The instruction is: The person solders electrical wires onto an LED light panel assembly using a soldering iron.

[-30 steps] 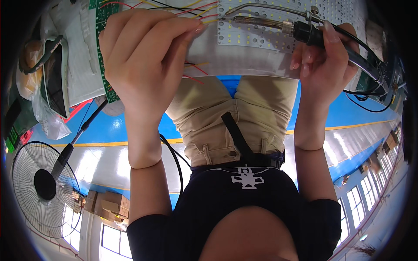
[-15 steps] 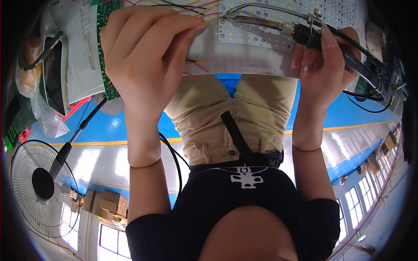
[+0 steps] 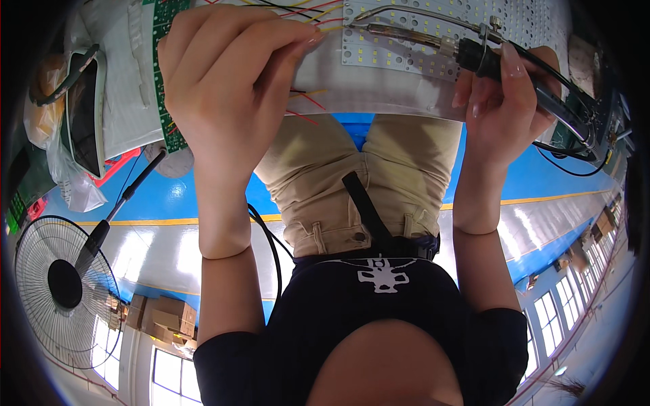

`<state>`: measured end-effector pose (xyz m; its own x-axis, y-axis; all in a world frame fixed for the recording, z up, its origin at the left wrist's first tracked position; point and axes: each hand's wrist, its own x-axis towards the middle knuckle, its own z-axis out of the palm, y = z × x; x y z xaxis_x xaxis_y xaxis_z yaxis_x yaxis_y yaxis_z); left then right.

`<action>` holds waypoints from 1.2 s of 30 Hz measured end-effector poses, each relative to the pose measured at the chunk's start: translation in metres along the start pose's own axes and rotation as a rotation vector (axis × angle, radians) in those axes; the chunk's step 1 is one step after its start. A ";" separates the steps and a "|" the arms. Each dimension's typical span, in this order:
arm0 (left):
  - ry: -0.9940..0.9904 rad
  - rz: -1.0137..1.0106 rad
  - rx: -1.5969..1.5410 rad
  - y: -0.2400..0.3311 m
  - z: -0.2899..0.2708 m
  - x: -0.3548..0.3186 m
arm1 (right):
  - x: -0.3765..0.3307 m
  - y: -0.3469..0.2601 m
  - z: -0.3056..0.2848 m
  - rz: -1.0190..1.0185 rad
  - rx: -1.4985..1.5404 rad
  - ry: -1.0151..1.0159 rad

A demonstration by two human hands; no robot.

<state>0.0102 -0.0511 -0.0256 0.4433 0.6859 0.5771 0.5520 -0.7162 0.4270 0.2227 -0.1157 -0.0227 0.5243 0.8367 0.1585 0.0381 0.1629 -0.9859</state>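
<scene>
My right hand (image 3: 504,101) is closed around the black handle of a soldering iron (image 3: 467,57), with a thin curved metal feed tube (image 3: 420,13) clamped above its shaft. The iron's tip points left and meets the left edge of a white LED board (image 3: 379,57). In my left hand (image 3: 227,81) a thin yellow wire (image 3: 330,30) is pinched between thumb and finger, its end beside the iron's tip. More red, black and yellow wires (image 3: 298,9) run behind that hand. A green circuit board strip (image 3: 169,128) lies partly hidden under it.
Loose red wire ends (image 3: 306,111) stick out near the table's front edge. On the left are a dark-screened device (image 3: 84,115), a plastic bag (image 3: 71,176) and a standing fan (image 3: 66,284). A cable (image 3: 569,169) loops at the right beside a dark unit.
The boards and wires sit very slightly further right in the picture. Both hands keep their grips, and the iron's tip stays by the wire end.
</scene>
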 end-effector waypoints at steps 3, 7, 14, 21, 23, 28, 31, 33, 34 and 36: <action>-0.004 0.002 -0.001 -0.001 -0.001 0.000 | 0.000 0.000 0.000 0.012 -0.016 0.020; -0.007 0.005 0.015 -0.001 -0.001 -0.001 | 0.001 0.000 -0.001 0.019 -0.019 0.021; -0.001 -0.001 0.009 0.000 -0.001 0.000 | 0.002 -0.003 0.002 0.025 0.045 0.006; -0.019 -0.001 0.023 0.000 -0.003 -0.001 | 0.001 -0.003 0.003 0.020 -0.005 0.027; -0.043 0.001 0.027 -0.001 -0.003 -0.001 | -0.001 -0.001 0.002 0.031 -0.007 0.060; 0.001 -0.003 0.010 -0.001 0.000 -0.001 | 0.001 -0.003 0.004 -0.001 0.016 -0.015; 0.005 -0.004 0.008 0.000 0.000 -0.001 | 0.002 -0.003 0.003 0.004 0.017 -0.019; 0.006 -0.002 0.010 0.000 0.000 -0.001 | 0.002 -0.003 0.003 0.012 0.013 -0.003; 0.006 0.000 0.013 0.000 0.000 0.000 | 0.002 -0.004 0.003 0.013 0.014 0.001; 0.001 0.000 0.007 0.000 0.001 0.001 | 0.002 -0.005 0.003 0.013 0.014 0.007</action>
<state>0.0112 -0.0510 -0.0256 0.4429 0.6856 0.5778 0.5571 -0.7154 0.4217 0.2211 -0.1133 -0.0177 0.5306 0.8350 0.1457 0.0197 0.1597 -0.9870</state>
